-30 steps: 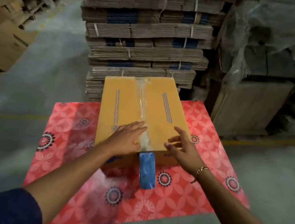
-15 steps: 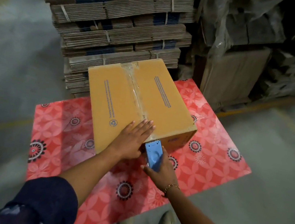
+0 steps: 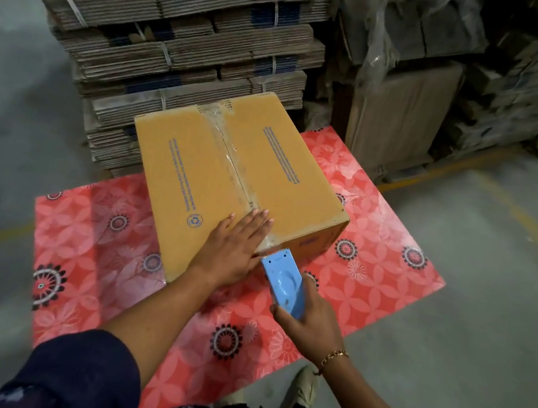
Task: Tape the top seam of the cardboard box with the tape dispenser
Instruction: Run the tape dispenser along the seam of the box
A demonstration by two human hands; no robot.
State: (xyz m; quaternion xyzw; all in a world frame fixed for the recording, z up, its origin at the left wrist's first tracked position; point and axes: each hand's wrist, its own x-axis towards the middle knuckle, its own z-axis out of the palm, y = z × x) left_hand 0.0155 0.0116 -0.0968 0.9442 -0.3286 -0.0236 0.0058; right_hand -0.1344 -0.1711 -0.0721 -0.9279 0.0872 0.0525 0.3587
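A closed brown cardboard box (image 3: 192, 172) sits on a red flowered table (image 3: 389, 272). Clear tape (image 3: 229, 156) runs along its top seam from the far edge to the near edge. My left hand (image 3: 233, 250) lies flat on the near end of the box top, fingers together over the tape. My right hand (image 3: 307, 316) grips a blue tape dispenser (image 3: 284, 282) just off the box's near edge. Its toothed blade points at the box, and tape stretches from the blade to the box edge.
Strapped stacks of flattened cardboard (image 3: 180, 35) rise right behind the table. Plastic-wrapped pallets and a wooden crate (image 3: 401, 115) stand at the back right. Grey concrete floor (image 3: 488, 304) with yellow lines surrounds the table. My shoe (image 3: 302, 388) shows below the table's near edge.
My right hand dropped from the box top and took hold of the blue dispenser that hung at the near edge. My left hand stayed flat on the seam. My view shifted.
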